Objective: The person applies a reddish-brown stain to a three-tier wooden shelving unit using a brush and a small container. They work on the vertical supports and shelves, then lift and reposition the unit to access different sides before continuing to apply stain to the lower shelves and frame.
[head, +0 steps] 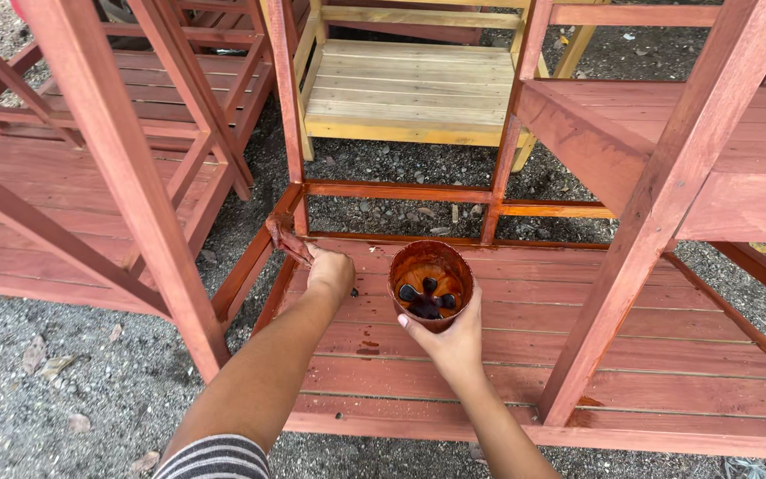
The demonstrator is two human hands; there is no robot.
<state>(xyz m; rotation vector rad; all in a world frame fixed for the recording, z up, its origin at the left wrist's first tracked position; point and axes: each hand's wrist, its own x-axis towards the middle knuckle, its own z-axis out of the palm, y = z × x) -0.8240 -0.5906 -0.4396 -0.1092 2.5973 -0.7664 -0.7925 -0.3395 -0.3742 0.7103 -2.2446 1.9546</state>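
Note:
My left hand (331, 271) grips a small red-stained applicator (283, 235), cloth or brush I cannot tell. Its tip presses against the lower corner post of a red-stained wooden frame (287, 106). My right hand (450, 341) holds a round cup (430, 284) from below, a little above the slatted red deck (578, 355). The cup is smeared with red-brown stain and has dark liquid at the bottom. The two hands are about a hand's width apart.
A slanted red post (658, 204) rises right of the cup, another (126, 177) at left. An unstained pale wood piece (410, 89) stands at the back. More red slatted pieces (64, 186) lie left. Gravel ground (55, 390) surrounds them.

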